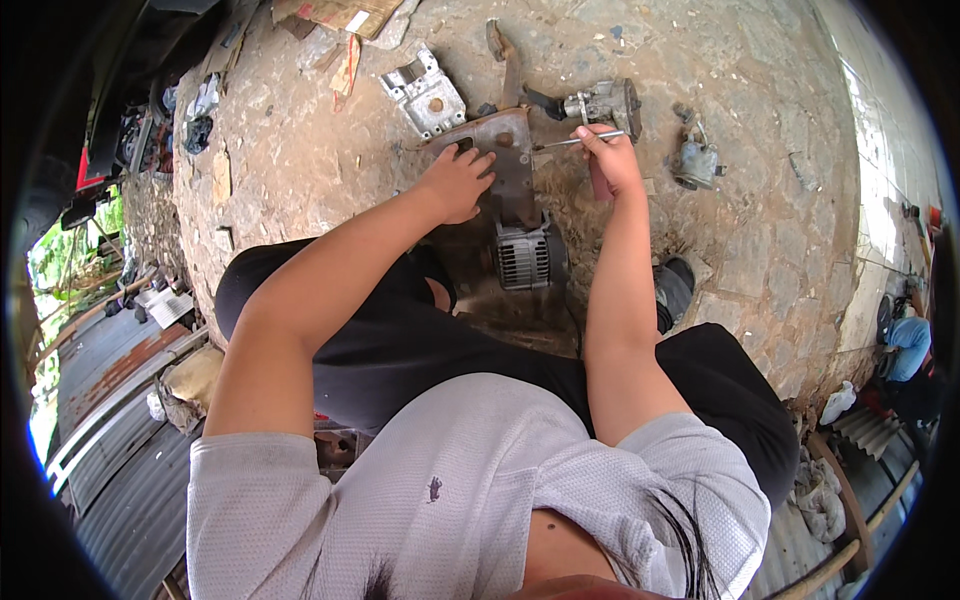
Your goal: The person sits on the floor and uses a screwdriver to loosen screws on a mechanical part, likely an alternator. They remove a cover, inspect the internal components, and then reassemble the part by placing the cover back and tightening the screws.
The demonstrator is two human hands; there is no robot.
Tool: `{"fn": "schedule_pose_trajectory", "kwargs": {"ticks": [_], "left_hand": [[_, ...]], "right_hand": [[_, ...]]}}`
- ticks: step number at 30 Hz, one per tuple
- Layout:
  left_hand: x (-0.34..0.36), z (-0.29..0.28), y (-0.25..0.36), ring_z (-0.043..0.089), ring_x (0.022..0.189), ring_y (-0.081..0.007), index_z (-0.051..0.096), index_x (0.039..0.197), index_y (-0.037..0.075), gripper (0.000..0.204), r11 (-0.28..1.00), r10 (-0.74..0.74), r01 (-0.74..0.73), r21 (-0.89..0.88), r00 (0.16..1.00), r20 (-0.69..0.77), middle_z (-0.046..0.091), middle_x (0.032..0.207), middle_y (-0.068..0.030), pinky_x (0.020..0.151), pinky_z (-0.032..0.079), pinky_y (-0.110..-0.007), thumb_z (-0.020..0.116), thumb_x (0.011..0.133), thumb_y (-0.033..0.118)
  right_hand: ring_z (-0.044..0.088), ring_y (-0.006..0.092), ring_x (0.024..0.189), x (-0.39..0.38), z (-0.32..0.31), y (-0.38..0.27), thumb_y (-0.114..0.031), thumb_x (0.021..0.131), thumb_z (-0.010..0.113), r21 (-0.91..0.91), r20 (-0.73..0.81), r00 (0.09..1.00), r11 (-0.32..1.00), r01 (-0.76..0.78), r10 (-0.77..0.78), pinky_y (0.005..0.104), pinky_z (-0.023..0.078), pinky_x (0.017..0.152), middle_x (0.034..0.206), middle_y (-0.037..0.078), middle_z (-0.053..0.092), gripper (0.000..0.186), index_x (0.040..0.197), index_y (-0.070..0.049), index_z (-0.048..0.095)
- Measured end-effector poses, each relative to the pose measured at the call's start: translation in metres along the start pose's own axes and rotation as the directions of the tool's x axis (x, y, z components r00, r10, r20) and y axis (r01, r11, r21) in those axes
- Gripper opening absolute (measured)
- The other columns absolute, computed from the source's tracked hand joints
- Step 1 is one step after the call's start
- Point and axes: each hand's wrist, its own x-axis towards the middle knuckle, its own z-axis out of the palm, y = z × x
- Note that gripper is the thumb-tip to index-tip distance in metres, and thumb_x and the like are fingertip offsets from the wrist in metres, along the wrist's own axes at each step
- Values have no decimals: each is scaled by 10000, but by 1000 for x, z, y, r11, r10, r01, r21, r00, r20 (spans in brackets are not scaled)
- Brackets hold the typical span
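In front of me on the ground lies a flat, rust-brown metal bracket plate (507, 135). My left hand (460, 182) rests on its left part, open with fingers spread, near a dark hole. My right hand (608, 160) is closed around a thin metal rod (565, 142), whose tip reaches the plate's right edge. I cannot make out what kind of tool it is. A reddish-brown strip (600, 180) shows just under the right hand; whether the hand holds it is unclear. Below the plate, between my legs, sits an alternator (524, 258) with a slotted silver housing.
Beyond the plate lie a silver cast housing (424, 93), a pedal-like metal arm (504, 60) and a round-ended metal assembly (603, 103). A small metal motor part (697, 163) is farther right. Cardboard (340, 15) lies at the far edge. Another person's blue-clothed leg (908, 345) is at the right.
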Motion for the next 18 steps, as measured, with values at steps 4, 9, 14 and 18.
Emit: {"fn": "schedule_pose_trajectory", "kwargs": {"ticks": [4,9,14,18], "left_hand": [[-1,0,0,373,1529,-319,493,1576,139,735,1000,5,-5,-12,1000,-2,330,1708,-110,1224,319,-548,697,948,462],[-2,-4,0,376,1527,-316,480,1589,155,736,1000,-6,7,-17,999,34,301,1721,-99,1220,326,-557,697,952,452],[-2,-8,1,386,1520,-312,464,1602,164,740,999,-17,19,-30,997,70,285,1730,-90,1219,331,-558,696,956,442],[-2,-14,0,411,1499,-310,448,1612,169,742,998,-20,26,-54,994,106,264,1740,-80,1219,338,-554,691,961,432]], "right_hand": [[624,125,780,0,-8,-2,-231,970,782,-39,256,967,999,-7,16,305,503,734,892,32,766,234,1065,-17,786],[642,127,792,2,15,-6,-250,962,791,-169,451,891,985,33,48,311,517,748,885,36,765,252,1054,-15,791],[650,126,810,1,37,-5,-271,950,803,-282,452,890,955,86,53,320,519,759,886,33,766,270,1066,-27,796],[640,124,805,5,38,3,-288,953,797,-311,435,899,945,97,51,320,515,753,895,26,766,281,1077,-36,794]]}}
